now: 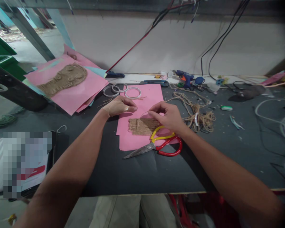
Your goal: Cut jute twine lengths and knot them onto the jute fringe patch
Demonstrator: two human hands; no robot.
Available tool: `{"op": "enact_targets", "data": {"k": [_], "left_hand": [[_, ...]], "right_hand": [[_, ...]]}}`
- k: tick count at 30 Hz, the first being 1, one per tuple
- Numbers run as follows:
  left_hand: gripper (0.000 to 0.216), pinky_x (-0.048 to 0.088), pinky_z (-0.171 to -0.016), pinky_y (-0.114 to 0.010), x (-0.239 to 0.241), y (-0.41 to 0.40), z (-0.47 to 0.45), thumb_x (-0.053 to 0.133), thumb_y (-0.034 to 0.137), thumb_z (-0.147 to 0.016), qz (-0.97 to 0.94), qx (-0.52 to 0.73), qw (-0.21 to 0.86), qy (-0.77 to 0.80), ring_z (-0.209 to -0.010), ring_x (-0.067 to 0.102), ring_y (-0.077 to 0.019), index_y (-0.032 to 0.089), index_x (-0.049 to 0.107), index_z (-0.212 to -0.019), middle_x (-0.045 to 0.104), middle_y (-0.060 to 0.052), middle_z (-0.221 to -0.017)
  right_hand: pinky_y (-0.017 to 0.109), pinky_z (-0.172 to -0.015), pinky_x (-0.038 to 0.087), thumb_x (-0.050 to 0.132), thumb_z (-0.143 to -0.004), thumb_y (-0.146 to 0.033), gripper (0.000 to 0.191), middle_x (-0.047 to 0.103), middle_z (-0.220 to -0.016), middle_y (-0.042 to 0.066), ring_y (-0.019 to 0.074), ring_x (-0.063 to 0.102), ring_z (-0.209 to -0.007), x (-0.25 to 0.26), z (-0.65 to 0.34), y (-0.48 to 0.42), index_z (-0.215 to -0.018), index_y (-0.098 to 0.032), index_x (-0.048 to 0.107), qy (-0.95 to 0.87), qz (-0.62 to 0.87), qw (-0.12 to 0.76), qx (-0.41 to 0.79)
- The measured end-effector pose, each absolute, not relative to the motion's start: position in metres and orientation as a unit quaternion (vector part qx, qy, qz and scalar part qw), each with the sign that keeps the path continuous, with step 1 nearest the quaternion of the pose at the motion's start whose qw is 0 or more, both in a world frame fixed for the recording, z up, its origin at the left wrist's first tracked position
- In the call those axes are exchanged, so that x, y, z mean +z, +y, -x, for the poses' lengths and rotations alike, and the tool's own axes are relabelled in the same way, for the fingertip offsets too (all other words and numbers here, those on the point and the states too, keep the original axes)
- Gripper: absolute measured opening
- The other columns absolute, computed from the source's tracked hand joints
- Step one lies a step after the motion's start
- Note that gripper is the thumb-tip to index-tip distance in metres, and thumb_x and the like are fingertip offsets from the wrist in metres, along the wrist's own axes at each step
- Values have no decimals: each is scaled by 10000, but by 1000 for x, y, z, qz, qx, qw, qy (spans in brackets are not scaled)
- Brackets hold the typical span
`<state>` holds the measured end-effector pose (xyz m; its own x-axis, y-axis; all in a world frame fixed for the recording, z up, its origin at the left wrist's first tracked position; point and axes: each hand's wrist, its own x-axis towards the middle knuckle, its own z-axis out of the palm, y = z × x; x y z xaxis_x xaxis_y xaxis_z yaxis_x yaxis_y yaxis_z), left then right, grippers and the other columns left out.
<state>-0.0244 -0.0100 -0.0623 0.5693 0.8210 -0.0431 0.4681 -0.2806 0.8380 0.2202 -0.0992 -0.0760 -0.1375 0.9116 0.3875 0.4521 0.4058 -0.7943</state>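
My right hand [168,116] pinches a thin strand of jute twine [143,114] between thumb and fingertips. The strand curves down over a block of twine rows [140,127] laid side by side on pink paper [128,143]. My left hand [120,106] is closed in a pinch above the paper's left side; whatever its fingertips hold is too small to make out. Scissors [150,146] with one yellow and one red handle lie at the paper's near edge, below my right hand. Three pale rings [133,93] lie beyond my left hand.
A tied bundle of twine [200,122] lies right of the paper. At back left, a twine-covered shape [68,77] rests on stacked pink sheets [85,91]. A blue glue gun [186,79] and a cutter knife [154,83] lie along the back. Cables [263,110] loop at right.
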Motion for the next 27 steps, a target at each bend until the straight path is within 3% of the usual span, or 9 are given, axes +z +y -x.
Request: {"op": "enact_targets", "data": {"k": [7, 13, 27], "left_hand": [[312, 557, -855, -336, -61, -9, 27, 815, 400, -739, -762, 195, 489, 377, -836, 708, -188, 143, 800, -915, 780, -81, -892], [360, 591, -859, -365, -60, -10, 27, 849, 325, -714, -684, 209, 597, 363, -861, 745, -201, 146, 767, -1017, 789, -94, -942], [294, 562, -716, -316, -48, -18, 11, 797, 268, -704, -768, 131, 511, 363, -740, 726, -190, 161, 759, -975, 778, -75, -842]], "right_hand": [[293, -595, 495, 750, -814, -293, 141, 696, -714, 17, 143, 618, -619, -70, -212, -106, -794, -185, 662, -668, 497, 498, 243], [307, -631, 502, 721, -843, -278, 108, 718, -762, 29, 152, 638, -649, -78, -212, -105, -813, -193, 663, -706, 491, 468, 203], [317, -649, 509, 688, -839, -241, 70, 726, -767, 39, 167, 652, -661, -76, -212, -106, -793, -197, 659, -710, 507, 461, 162]]}}
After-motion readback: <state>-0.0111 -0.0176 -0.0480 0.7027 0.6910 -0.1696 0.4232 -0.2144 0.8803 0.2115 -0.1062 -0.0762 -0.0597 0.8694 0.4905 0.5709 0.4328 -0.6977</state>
